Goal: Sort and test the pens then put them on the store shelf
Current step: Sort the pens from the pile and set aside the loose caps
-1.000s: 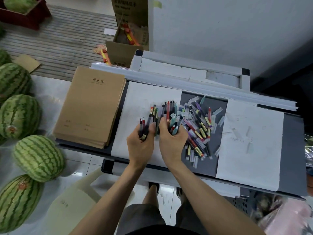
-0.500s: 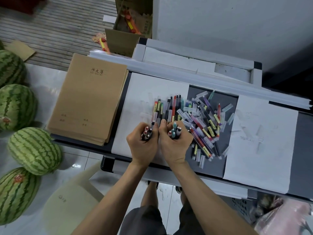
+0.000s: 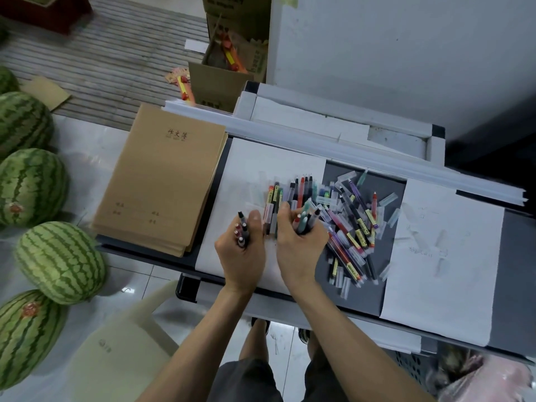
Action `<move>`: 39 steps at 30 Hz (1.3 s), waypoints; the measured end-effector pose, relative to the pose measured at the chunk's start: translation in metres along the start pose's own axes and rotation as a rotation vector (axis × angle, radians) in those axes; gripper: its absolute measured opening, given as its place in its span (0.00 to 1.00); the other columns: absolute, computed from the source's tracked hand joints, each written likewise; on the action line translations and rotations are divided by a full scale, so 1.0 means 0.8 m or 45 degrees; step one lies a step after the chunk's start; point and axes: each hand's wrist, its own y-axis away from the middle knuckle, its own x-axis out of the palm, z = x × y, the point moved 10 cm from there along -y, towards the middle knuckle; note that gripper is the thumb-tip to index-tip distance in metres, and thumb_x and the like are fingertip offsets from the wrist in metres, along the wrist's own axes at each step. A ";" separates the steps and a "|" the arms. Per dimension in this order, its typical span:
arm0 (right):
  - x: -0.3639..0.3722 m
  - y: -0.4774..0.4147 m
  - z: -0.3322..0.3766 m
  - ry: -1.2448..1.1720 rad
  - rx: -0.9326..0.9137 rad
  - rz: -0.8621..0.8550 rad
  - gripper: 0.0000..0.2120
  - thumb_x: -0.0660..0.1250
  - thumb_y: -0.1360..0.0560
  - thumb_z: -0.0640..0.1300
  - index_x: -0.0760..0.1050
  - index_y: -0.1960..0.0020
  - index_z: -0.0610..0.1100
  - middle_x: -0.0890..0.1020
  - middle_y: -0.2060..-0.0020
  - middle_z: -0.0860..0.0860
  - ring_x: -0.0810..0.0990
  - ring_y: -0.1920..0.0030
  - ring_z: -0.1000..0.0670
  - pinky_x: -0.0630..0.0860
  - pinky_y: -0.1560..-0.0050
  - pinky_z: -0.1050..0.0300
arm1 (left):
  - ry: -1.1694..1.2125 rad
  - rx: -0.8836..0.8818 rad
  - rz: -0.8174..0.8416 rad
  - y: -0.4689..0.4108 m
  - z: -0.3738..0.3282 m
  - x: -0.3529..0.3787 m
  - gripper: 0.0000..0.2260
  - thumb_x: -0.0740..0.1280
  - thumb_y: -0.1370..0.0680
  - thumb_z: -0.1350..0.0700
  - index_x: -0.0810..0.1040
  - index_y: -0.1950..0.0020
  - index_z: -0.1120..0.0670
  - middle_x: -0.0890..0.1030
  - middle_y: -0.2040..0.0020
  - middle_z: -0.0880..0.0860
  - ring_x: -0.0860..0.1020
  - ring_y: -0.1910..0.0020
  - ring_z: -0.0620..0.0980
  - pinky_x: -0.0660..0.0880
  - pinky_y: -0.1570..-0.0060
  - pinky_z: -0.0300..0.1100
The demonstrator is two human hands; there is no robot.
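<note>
**2 fists of pens draw apart over a sorting surface**

Half a second ago the fists touched. Now the left hand and right hand sit apart, which suggests 2 sorted groups. The left fingers curl tightly round about 4 dark pens. The right fingers curl round a fuller teal and black bunch, tips leaning right. Beyond them a neat row of pens lies on a white sheet. A loose heap of pens and clear caps lies just to the right.

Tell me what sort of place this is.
Probably a small general store: a stack of brown exercise books and loose pens on a counter, watermelons on the floor, an open cardboard box behind.
</note>
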 end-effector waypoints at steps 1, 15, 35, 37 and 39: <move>0.007 -0.002 0.003 -0.011 0.053 0.045 0.24 0.71 0.19 0.43 0.66 0.70 0.40 0.69 0.78 0.49 0.66 0.77 0.51 0.64 0.72 0.58 | 0.010 -0.046 0.002 -0.004 -0.002 -0.004 0.27 0.63 0.15 0.46 0.73 0.68 0.61 0.74 0.75 0.54 0.74 0.77 0.55 0.71 0.74 0.53; 0.108 0.018 -0.055 -0.156 1.026 0.464 0.07 0.69 0.20 0.38 0.78 0.46 0.34 0.81 0.64 0.43 0.82 0.63 0.45 0.79 0.59 0.49 | -0.289 -0.765 0.453 -0.083 0.057 -0.046 0.11 0.66 0.17 0.54 0.77 0.57 0.57 0.79 0.70 0.54 0.77 0.71 0.53 0.73 0.69 0.44; 0.136 -0.027 -0.028 0.517 0.605 0.505 0.05 0.66 0.24 0.36 0.78 0.49 0.39 0.84 0.58 0.44 0.81 0.62 0.46 0.76 0.67 0.55 | -0.876 -0.562 0.586 -0.133 0.042 -0.030 0.06 0.73 0.27 0.53 0.79 0.60 0.53 0.83 0.62 0.53 0.82 0.61 0.54 0.76 0.64 0.43; 0.136 -0.028 -0.027 0.548 0.559 0.505 0.05 0.66 0.25 0.36 0.78 0.49 0.40 0.84 0.56 0.44 0.81 0.61 0.45 0.76 0.66 0.54 | -0.887 -0.517 0.580 -0.133 0.039 -0.027 0.04 0.71 0.27 0.54 0.79 0.59 0.53 0.83 0.61 0.53 0.82 0.60 0.55 0.79 0.62 0.45; 0.136 -0.028 -0.026 0.574 0.530 0.498 0.05 0.66 0.25 0.37 0.78 0.50 0.41 0.84 0.56 0.44 0.82 0.60 0.44 0.76 0.66 0.53 | -0.895 -0.454 0.577 -0.133 0.032 -0.024 0.01 0.71 0.28 0.56 0.79 0.58 0.51 0.82 0.61 0.52 0.81 0.60 0.55 0.81 0.59 0.49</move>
